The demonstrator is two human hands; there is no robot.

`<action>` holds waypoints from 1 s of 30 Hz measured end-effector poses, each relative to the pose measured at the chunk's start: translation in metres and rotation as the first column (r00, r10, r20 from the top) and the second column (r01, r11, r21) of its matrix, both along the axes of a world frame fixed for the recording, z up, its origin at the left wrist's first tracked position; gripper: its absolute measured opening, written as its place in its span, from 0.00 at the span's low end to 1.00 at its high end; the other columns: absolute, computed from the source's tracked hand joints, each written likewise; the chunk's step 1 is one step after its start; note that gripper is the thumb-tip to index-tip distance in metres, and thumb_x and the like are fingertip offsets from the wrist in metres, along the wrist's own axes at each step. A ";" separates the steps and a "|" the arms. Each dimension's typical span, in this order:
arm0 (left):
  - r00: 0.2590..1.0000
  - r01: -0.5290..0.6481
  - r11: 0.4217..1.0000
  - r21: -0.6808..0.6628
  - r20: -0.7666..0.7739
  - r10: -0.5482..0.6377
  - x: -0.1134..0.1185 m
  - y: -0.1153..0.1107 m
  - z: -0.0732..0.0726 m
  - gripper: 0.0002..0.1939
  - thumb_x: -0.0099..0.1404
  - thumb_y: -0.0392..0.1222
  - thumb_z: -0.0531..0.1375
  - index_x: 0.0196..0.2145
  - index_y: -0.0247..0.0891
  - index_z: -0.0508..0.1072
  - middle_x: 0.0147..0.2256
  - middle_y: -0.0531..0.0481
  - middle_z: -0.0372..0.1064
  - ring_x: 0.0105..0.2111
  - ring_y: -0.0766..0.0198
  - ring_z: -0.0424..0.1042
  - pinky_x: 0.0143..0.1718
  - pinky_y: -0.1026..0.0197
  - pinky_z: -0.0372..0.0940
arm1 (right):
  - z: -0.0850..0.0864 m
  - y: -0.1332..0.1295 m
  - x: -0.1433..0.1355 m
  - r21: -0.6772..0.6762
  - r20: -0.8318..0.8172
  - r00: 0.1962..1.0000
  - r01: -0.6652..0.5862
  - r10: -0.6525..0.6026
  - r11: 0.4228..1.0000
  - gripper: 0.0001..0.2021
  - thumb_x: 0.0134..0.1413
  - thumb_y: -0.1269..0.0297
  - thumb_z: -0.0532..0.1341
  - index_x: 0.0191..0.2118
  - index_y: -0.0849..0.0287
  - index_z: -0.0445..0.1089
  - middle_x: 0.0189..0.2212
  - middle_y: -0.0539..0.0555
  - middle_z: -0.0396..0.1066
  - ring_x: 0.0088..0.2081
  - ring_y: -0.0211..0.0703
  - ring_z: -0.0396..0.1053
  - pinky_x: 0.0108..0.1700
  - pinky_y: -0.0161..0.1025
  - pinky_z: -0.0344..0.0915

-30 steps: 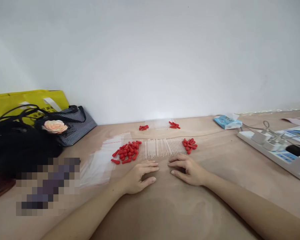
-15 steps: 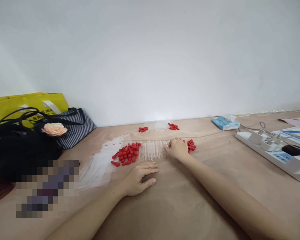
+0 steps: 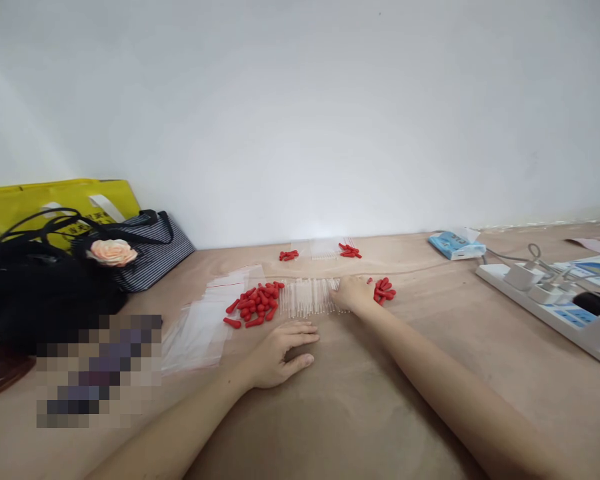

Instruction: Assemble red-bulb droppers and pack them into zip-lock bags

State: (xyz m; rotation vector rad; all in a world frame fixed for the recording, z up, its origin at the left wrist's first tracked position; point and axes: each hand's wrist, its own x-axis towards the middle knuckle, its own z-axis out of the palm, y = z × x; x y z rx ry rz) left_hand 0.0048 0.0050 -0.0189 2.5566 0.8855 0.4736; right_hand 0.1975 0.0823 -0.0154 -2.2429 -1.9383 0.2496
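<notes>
My left hand (image 3: 284, 355) lies flat on the table with its fingers spread, holding nothing. It rests just in front of a row of thin clear tubes (image 3: 306, 298). At the row's right end, my right hand (image 3: 353, 293) is curled down over the tubes; its fingertips are partly hidden, and what they pinch does not show. To the left of the row is a pile of red rubber bulbs (image 3: 254, 305). A smaller cluster of red bulbs (image 3: 384, 291) sits beyond my right hand, partly covered by it.
Overlapping clear zip bags (image 3: 200, 330) lie left of the pile. Near the wall are more red bulbs (image 3: 350, 251) beside a clear bag (image 3: 317, 248). A tissue pack (image 3: 457, 245) and a power strip (image 3: 545, 313) are at right, a striped bag (image 3: 167, 257) at left.
My right hand stays at the right end of the tubes, its fingers slightly more lowered. My left hand has not moved on the table; the view has shifted a little.
</notes>
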 end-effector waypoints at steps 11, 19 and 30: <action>0.752 -0.299 0.905 -0.303 0.509 0.419 0.012 0.009 -0.014 0.11 0.58 0.45 0.57 0.33 0.37 0.75 0.33 0.48 0.73 0.34 0.61 0.71 0.37 0.60 0.66 | 0.015 -0.024 -0.003 0.082 -0.065 0.963 -0.255 0.261 0.963 0.17 0.53 0.62 0.48 0.26 0.61 0.71 0.30 0.59 0.72 0.36 0.46 0.67 0.37 0.37 0.57; 0.537 -0.301 0.818 -0.490 0.622 0.570 0.043 0.023 -0.021 0.20 0.59 0.54 0.52 0.26 0.32 0.70 0.24 0.49 0.71 0.27 0.62 0.70 0.29 0.61 0.67 | 0.010 -0.061 -0.037 0.312 -0.090 0.900 -0.381 0.426 0.871 0.15 0.53 0.60 0.50 0.29 0.62 0.70 0.32 0.59 0.68 0.39 0.48 0.61 0.40 0.41 0.55; 0.848 -0.316 0.947 0.052 0.463 0.257 0.006 0.023 -0.012 0.10 0.61 0.45 0.54 0.31 0.37 0.70 0.29 0.49 0.69 0.32 0.63 0.69 0.36 0.60 0.64 | -0.005 -0.021 0.070 0.530 -0.063 0.949 -0.230 0.308 0.816 0.08 0.50 0.62 0.55 0.27 0.60 0.68 0.30 0.55 0.68 0.36 0.43 0.62 0.40 0.37 0.54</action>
